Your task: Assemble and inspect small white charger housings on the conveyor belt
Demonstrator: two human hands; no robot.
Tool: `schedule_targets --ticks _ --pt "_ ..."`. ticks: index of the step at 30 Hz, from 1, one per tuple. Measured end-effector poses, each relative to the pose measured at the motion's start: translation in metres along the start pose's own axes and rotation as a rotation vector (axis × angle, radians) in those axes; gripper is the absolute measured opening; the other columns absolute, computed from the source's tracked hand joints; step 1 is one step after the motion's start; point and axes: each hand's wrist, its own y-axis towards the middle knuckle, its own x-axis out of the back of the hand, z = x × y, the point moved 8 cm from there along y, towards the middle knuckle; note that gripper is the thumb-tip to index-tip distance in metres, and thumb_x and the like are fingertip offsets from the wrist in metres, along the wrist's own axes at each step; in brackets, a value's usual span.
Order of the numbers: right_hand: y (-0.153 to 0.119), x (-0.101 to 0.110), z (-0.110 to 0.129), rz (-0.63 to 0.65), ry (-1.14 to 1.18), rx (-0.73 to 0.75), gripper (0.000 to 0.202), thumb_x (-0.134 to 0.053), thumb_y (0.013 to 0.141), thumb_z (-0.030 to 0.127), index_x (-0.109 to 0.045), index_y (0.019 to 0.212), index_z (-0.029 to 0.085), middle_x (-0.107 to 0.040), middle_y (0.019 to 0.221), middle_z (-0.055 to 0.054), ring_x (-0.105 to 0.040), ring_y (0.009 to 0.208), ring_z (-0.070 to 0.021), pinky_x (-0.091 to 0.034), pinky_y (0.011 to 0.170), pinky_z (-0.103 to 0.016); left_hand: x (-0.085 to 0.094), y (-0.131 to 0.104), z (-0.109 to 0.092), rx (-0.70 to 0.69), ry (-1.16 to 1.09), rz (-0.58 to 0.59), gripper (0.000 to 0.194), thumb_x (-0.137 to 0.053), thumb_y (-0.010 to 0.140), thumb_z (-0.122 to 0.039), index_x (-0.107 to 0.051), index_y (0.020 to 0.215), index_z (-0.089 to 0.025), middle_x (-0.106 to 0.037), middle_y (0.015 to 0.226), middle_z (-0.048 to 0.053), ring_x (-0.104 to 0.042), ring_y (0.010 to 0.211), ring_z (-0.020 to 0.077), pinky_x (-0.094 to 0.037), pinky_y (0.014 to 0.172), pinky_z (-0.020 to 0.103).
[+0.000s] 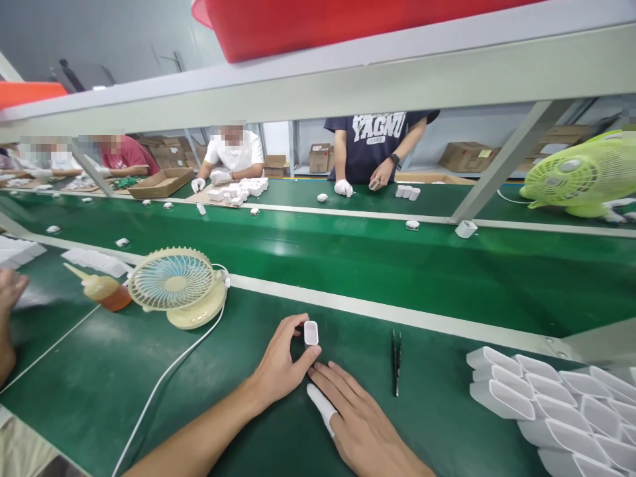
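My left hand [285,358] is closed around a small white plastic case [311,333], held between the thumb and the fingers. The case is hollow, with its rounded rectangular opening facing me. My right hand [355,421] rests palm down just below it, fingers stretched out and close to the left thumb. A white finger cover [322,405] sits on one digit of that hand. To the right of both hands, a pair of dark tweezers [396,364] lies on the green work surface [278,437].
Rows of white plastic cases [551,397] stand at the right. A cream fan [176,285] with a white cord and a squeeze bottle of orange liquid [109,291] are at the left. Beyond a pale rail runs a green conveyor belt [318,248]. Co-workers sit across; another person's hand [10,288] shows at far left.
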Motion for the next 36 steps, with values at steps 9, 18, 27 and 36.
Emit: schedule_targets --ticks 9,18,27,36 --pt "-0.003 -0.002 -0.001 -0.044 -0.103 0.074 0.052 -0.039 0.088 -0.004 -0.067 0.131 0.007 -0.066 0.143 -0.011 -0.056 0.141 -0.0255 -0.059 0.11 -0.039 0.0 0.001 -0.001 -0.009 -0.013 -0.01 0.052 -0.064 0.096 -0.028 -0.048 0.145 -0.026 -0.063 0.135 0.012 -0.064 0.119 0.0264 -0.058 0.101 0.049" --pt "0.001 0.005 0.003 -0.054 -0.023 0.006 0.039 -0.048 0.089 0.0 -0.073 0.117 0.01 -0.071 0.135 -0.015 -0.06 0.136 -0.0266 -0.055 0.115 -0.047 -0.002 -0.001 0.012 0.025 0.021 -0.031 0.051 -0.063 0.096 -0.034 -0.05 0.145 -0.026 -0.066 0.131 0.011 -0.069 0.109 0.0251 -0.059 0.098 0.047" --pt "-0.009 0.016 -0.064 0.033 -0.377 -0.397 0.038 -0.052 0.09 0.004 -0.069 0.125 0.007 -0.065 0.141 -0.023 -0.058 0.133 -0.0371 -0.053 0.109 -0.057 -0.003 -0.002 0.019 0.05 0.028 -0.01 0.053 -0.063 0.097 -0.041 -0.049 0.146 -0.026 -0.067 0.13 0.011 -0.07 0.107 0.0257 -0.056 0.1 0.048" --pt "-0.036 0.009 -0.114 0.104 -0.422 -0.499 0.045 -0.042 0.089 -0.004 -0.069 0.123 0.007 -0.068 0.134 -0.022 -0.064 0.127 -0.0319 -0.058 0.102 -0.046 -0.001 -0.005 0.001 -0.044 0.039 -0.01 0.053 -0.062 0.097 -0.033 -0.047 0.148 -0.028 -0.066 0.131 0.011 -0.069 0.11 0.0253 -0.058 0.099 0.046"
